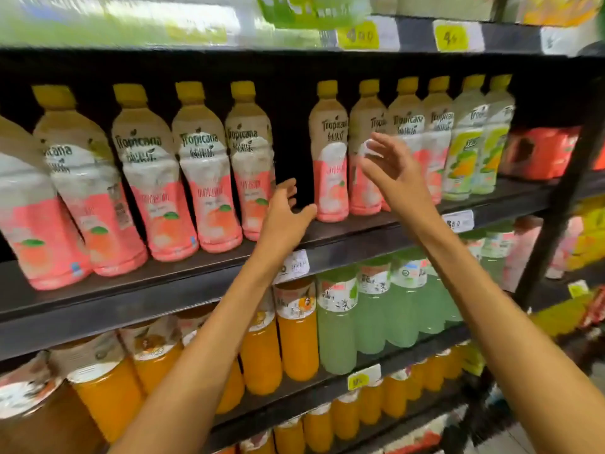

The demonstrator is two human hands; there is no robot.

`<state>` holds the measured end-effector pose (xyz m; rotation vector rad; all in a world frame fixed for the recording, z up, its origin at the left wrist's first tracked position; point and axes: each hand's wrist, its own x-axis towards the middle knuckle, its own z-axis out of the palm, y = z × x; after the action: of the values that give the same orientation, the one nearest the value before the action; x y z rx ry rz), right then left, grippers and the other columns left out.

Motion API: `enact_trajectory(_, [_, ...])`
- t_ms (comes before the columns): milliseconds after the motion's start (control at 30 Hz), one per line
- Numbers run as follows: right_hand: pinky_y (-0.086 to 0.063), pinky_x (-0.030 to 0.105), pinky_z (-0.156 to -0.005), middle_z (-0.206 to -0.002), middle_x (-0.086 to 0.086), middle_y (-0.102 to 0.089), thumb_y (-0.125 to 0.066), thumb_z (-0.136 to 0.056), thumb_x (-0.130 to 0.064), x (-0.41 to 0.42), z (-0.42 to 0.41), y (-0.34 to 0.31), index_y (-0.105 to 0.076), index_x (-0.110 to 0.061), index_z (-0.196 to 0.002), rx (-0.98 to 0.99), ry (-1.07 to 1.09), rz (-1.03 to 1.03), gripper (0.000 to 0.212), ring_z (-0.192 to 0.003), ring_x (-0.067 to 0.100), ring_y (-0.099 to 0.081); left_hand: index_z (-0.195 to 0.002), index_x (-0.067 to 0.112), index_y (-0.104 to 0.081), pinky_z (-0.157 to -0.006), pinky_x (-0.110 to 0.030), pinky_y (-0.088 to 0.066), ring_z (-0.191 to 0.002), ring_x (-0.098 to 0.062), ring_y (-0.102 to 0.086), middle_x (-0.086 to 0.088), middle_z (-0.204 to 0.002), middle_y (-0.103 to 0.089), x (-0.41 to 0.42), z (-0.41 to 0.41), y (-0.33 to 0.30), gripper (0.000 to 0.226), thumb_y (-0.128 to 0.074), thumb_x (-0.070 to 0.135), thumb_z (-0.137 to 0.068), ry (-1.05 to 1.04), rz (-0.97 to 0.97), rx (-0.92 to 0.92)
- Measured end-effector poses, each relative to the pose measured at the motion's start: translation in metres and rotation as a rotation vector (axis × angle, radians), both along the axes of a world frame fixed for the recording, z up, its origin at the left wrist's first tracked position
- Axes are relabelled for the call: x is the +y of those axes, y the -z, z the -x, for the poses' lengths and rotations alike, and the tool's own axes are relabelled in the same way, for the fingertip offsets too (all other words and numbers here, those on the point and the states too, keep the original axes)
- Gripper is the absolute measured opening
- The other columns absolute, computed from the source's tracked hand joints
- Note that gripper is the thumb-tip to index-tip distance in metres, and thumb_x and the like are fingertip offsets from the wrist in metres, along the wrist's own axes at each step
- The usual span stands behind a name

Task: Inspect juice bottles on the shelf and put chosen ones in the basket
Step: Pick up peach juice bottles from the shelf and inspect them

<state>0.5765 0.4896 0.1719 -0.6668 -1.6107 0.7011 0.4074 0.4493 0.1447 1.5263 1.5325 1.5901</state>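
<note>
Two bare forearms fill the bottom of my view, both reaching up toward the middle shelf [183, 276]. My left hand [286, 213] is loose, fingers spread and gripping nothing, hovering in the gap in the row of pink-labelled juice bottles [209, 165], just beside the one to the left of that gap. My right hand [389, 165] is up too, fingers relaxed and apart, empty, in front of the second bottle right of the gap; whether it touches the label I can't tell through the blur.

Progress, as I judge it: early. Nothing is in hand and no basket is in view, so I can't say if anything has gone in. The gap may mean one is already taken, but that's a guess. Picking, checking and dropping all look left to do.

The bottles stand upright near the front edge of a dark shelf board, yellow caps on top. Green-labelled bottles [466, 152] close the row at the right. Below sit orange juice bottles [296, 342] and pale green drinks [337, 332]. Price tags [456, 219] are clipped on the shelf lips. It's a shop aisle, dimly lit.
</note>
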Motion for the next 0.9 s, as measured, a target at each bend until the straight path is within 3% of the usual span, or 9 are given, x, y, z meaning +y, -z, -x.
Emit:
enact_trajectory(67, [-0.041,0.018,-0.103,-0.131,0.003,-0.051,-0.061,-0.094,-0.01,0.022,0.012,-0.014,-0.042,-0.009,-0.136,-0.046,-0.014,-0.05,0.047,-0.118,0.007,-0.051,-0.143,0.007,-0.028,-0.107,-0.033,-0.036,-0.131,-0.025,-0.041,-0.014,-0.145,-0.039,0.026,-0.004,0.0,0.068,-0.064,0.004,-0.086,-0.048,0.049,0.013])
enact_trajectory(133, [-0.033,0.006,-0.1,-0.133,-0.004,-0.048,-0.06,-0.095,-0.015,0.037,0.02,-0.021,-0.039,-0.003,-0.14,-0.065,0.002,-0.111,0.052,-0.122,-0.001,-0.044,-0.145,0.008,-0.023,-0.108,-0.037,-0.036,-0.132,-0.027,-0.04,-0.016,-0.145,-0.037,0.046,-0.007,-0.001,0.076,-0.068,0.007,-0.084,-0.079,0.078,0.01])
enact_trajectory(200, [-0.029,-0.004,-0.084,-0.11,-0.02,-0.046,-0.058,-0.096,-0.016,0.048,0.025,-0.023,-0.044,0.001,-0.132,-0.093,0.017,-0.174,0.042,-0.1,-0.023,-0.04,-0.146,0.008,-0.019,-0.105,-0.036,-0.038,-0.131,-0.027,-0.041,-0.017,-0.144,-0.037,0.059,-0.009,-0.002,0.081,-0.07,0.012,-0.083,-0.093,0.104,0.033])
enact_trajectory(300, [-0.039,0.017,-0.073,-0.087,0.002,-0.049,-0.057,-0.096,-0.017,0.056,0.029,-0.023,-0.049,-0.003,-0.099,-0.179,0.024,-0.197,0.017,-0.081,0.004,-0.046,-0.141,0.007,-0.029,-0.1,-0.036,-0.044,-0.12,-0.026,-0.052,-0.014,-0.138,-0.047,0.066,-0.014,-0.002,0.076,-0.074,0.018,-0.08,-0.061,0.154,0.065])
enact_trajectory(433, [-0.046,0.038,-0.096,-0.12,0.015,-0.057,-0.059,-0.095,-0.018,0.057,0.031,-0.027,-0.051,0.001,-0.124,-0.203,-0.008,-0.219,0.036,-0.111,0.024,-0.056,-0.125,0.004,-0.05,-0.094,-0.043,-0.05,-0.106,-0.027,-0.062,-0.014,-0.122,-0.061,0.06,-0.019,-0.002,0.054,-0.075,0.014,-0.078,-0.122,0.12,0.076])
enact_trajectory(500, [-0.046,0.031,-0.097,-0.126,0.011,-0.055,-0.061,-0.094,-0.02,0.055,0.029,-0.028,-0.05,-0.001,-0.129,-0.173,0.023,-0.231,0.041,-0.113,0.02,-0.054,-0.119,0.003,-0.055,-0.088,-0.032,-0.053,-0.095,-0.022,-0.064,-0.012,-0.115,-0.063,0.054,-0.019,-0.003,0.046,-0.074,0.01,-0.079,-0.113,0.082,0.086])
enact_trajectory(600, [-0.045,0.013,-0.086,-0.118,0.005,-0.051,-0.062,-0.093,-0.021,0.05,0.028,-0.029,-0.051,-0.001,-0.126,-0.117,0.072,-0.269,0.04,-0.106,0.015,-0.054,-0.115,0.003,-0.059,-0.065,-0.004,-0.046,-0.069,0.005,-0.06,-0.002,-0.097,-0.063,0.037,-0.021,-0.006,0.038,-0.072,0.003,-0.08,-0.045,0.026,0.073])
enact_trajectory(700, [-0.049,0.023,-0.09,-0.12,0.003,-0.055,-0.064,-0.092,-0.024,0.042,0.03,-0.029,-0.045,-0.008,-0.128,-0.074,-0.065,-0.192,0.043,-0.109,0.011,-0.057,-0.115,0.001,-0.059,-0.068,-0.005,-0.049,-0.073,0.007,-0.06,-0.002,-0.099,-0.064,0.016,-0.026,-0.007,0.034,-0.068,0.0,-0.082,0.033,0.014,0.021])
enact_trajectory(900, [-0.056,0.031,-0.069,-0.103,0.012,-0.07,-0.058,-0.096,-0.022,0.015,0.025,-0.034,-0.047,-0.004,-0.13,0.093,-0.511,0.145,0.039,-0.084,0.02,-0.07,-0.112,0.014,-0.061,-0.082,-0.019,-0.054,-0.092,-0.002,-0.068,0.001,-0.106,-0.069,-0.027,-0.047,-0.001,0.027,-0.065,0.013,-0.085,0.196,-0.007,-0.151])
